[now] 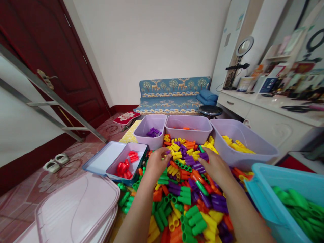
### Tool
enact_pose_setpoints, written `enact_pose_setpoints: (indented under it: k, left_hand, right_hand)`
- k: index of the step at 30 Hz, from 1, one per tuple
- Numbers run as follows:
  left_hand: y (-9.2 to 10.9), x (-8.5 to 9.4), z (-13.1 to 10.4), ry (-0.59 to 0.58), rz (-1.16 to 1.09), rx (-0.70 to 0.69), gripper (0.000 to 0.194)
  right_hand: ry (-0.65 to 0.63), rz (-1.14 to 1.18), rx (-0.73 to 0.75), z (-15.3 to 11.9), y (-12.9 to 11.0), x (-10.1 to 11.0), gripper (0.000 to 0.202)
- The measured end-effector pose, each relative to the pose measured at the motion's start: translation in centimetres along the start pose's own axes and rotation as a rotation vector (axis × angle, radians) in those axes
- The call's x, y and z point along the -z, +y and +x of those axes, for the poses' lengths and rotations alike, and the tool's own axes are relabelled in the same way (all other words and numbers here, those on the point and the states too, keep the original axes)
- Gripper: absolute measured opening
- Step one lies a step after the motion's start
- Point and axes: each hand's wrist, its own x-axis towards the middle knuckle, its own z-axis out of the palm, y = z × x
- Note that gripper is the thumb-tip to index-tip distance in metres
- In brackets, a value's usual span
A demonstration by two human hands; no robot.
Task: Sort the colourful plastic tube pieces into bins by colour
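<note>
A large pile of plastic tube pieces in green, yellow, orange, purple and red covers the table. My left hand (pixel 158 162) is over the back left of the pile, thumb and fingers bent toward each other around something purple, mostly hidden. Across from it, my right hand (pixel 214 163) touches a purple piece (pixel 203 157) at the back right of the pile, its fingers curled around it. Between both hands lie yellow pieces (pixel 176 155) and a green piece (pixel 183 166).
Behind the pile stand lilac bins with purple (pixel 138 130), orange (pixel 188 121) and yellow pieces (pixel 263 148). A small box (pixel 115 167) of red pieces is left, a blue bin (pixel 265 192) of green pieces right. Lids (pixel 76 206) lie front left.
</note>
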Motion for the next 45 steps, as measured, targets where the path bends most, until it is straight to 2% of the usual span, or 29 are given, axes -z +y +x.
enact_pose_setpoints:
  k: [2, 5, 9, 13, 18, 22, 24, 27, 32, 37, 41, 45]
  left_hand:
    - [0.1, -0.6, -0.2, -0.076, 0.032, -0.039, 0.036]
    - [0.4, -1.4, -0.6, -0.118, 0.101, -0.123, 0.05]
    - [0.8, -2.0, -0.9, -0.203, 0.141, -0.2, 0.058]
    - [1.0, -2.5, -1.0, -0.213, 0.159, -0.229, 0.06]
    - [1.2, -2.4, -0.8, -0.206, 0.074, -0.234, 0.052]
    - [2.0, -1.7, -0.6, -0.114, -0.01, -0.269, 0.024]
    - [2.3, -1.2, -0.6, -0.078, -0.034, -0.263, 0.021]
    - [2.4, -0.5, -0.6, -0.075, -0.027, -0.181, 0.025]
    - [2.2, 0.4, -0.9, -0.226, -0.193, -0.07, 0.026]
    - [2.7, 0.8, -1.3, -0.405, -0.32, -0.029, 0.033]
    - [2.9, 1.7, -1.7, -0.569, -0.237, -0.117, 0.03]
    - [2.2, 2.3, -1.7, -0.552, 0.003, -0.182, 0.03]
  right_hand:
    - [-0.065, -0.053, -0.047, -0.1, 0.3, -0.6, 0.053]
    - [-0.107, -0.061, -0.05, -0.5, -0.1, -1.4, 0.056]
    - [-0.11, 0.051, 0.04, -0.9, -1.2, -1.9, 0.057]
    - [-0.186, 0.207, 0.158, -1.3, -2.2, -2.4, 0.06]
    - [-0.161, 0.45, 0.244, -1.1, -3.0, -3.7, 0.053]
    - [-0.123, 0.698, 0.214, -1.0, -3.5, -3.9, 0.042]
    - [-0.127, 0.744, 0.194, -1.1, -3.9, -3.7, 0.04]
    - [-0.147, 0.699, 0.172, -1.4, -4.4, -3.1, 0.038]
    - [-0.12, 0.564, 0.154, -1.7, -5.2, -1.8, 0.043]
    - [-0.178, 0.696, 0.122, -1.8, -5.7, -1.4, 0.037]
    - [-0.288, 0.804, 0.079, -1.8, -5.5, -0.8, 0.034]
    - [-0.333, 0.631, 0.145, -1.8, -4.2, 1.2, 0.024]
